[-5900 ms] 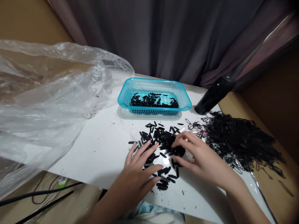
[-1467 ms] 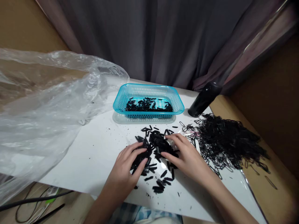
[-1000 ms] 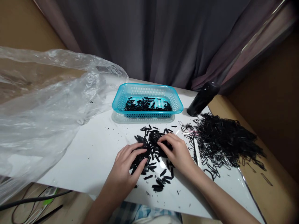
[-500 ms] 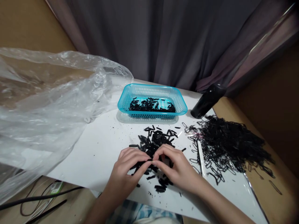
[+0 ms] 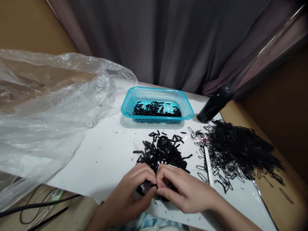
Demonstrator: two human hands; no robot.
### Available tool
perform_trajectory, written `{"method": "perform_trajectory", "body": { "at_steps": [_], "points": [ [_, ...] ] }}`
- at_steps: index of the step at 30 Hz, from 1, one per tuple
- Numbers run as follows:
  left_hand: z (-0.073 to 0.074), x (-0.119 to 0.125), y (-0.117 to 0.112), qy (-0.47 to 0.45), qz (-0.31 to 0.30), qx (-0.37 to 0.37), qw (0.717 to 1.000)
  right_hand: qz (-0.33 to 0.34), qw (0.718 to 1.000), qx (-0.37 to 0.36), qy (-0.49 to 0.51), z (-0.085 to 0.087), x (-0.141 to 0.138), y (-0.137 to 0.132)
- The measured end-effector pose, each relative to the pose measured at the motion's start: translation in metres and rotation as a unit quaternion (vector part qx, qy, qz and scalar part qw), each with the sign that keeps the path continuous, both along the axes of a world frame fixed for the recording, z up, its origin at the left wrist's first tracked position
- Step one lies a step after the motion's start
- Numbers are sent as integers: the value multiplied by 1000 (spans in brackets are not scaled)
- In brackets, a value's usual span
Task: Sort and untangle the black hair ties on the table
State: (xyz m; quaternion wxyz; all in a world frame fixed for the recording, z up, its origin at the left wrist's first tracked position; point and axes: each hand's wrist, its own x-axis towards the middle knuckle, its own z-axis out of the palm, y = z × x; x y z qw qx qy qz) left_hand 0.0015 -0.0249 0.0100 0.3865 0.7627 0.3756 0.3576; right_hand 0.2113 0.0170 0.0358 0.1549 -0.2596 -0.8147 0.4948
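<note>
My left hand (image 5: 138,187) and my right hand (image 5: 176,186) meet fingertip to fingertip at the near side of a pile of short black strips (image 5: 166,150). Thumb and fingers of each hand are pinched together. A small dark piece shows between the fingertips, mostly hidden, so its kind cannot be made out. Beyond the pile stands a blue plastic basket (image 5: 189,112) with more black strips (image 5: 156,109) lying in its bottom. To the right spreads a heap of thin black loops (image 5: 240,147).
A crumpled clear plastic bag (image 5: 60,106) covers the left side of the white table (image 5: 96,173). A black cylindrical object (image 5: 214,105) leans behind the loops. One white strip (image 5: 208,165) lies beside the heap. Cables (image 5: 38,205) run at the lower left, and a grey curtain (image 5: 144,41) hangs behind.
Both hands have moved down toward me, off the middle of the pile, which shows more of its strips. The fingertips remain pinched together.
</note>
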Motion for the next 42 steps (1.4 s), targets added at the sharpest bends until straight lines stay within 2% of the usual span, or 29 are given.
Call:
{"method": "perform_trajectory", "body": {
  "at_steps": [3,6,9,12,17,19,22,26,30,34,37,42],
  "points": [
    [-1,0,-2,-12,-9,-6,1000,-2,997,-66,34,-6,-1,-1],
    [-2,-1,-2,-30,-32,-34,998,5,981,-176,78,-12,-1,-2],
    [-2,-2,-2,-40,-34,-47,998,-6,967,-237,93,-17,-2,-3],
    [-2,-2,-1,-51,-6,-39,998,-38,967,-234,98,-18,-6,-4],
    [-4,1,-1,-38,60,-24,997,-116,971,-152,146,-16,-12,-7],
    [-6,2,-1,-21,84,-11,996,-133,966,-153,162,-15,-14,-8],
    [-8,1,0,-26,107,-6,994,-139,936,-255,200,-16,-13,-9],
    [-6,2,2,-64,103,-36,992,-105,882,-389,246,-18,-11,-6],
    [-5,7,1,-84,138,-42,986,-84,839,-467,267,-19,-12,-1],
    [-5,14,-1,-75,204,-8,976,-96,820,-493,275,-17,-14,2],
    [-4,17,-1,-97,231,-45,967,-101,831,-482,259,-19,-14,4],
    [-1,21,-3,-180,260,-169,933,-128,891,-399,173,-19,-9,7]
  ]
}}
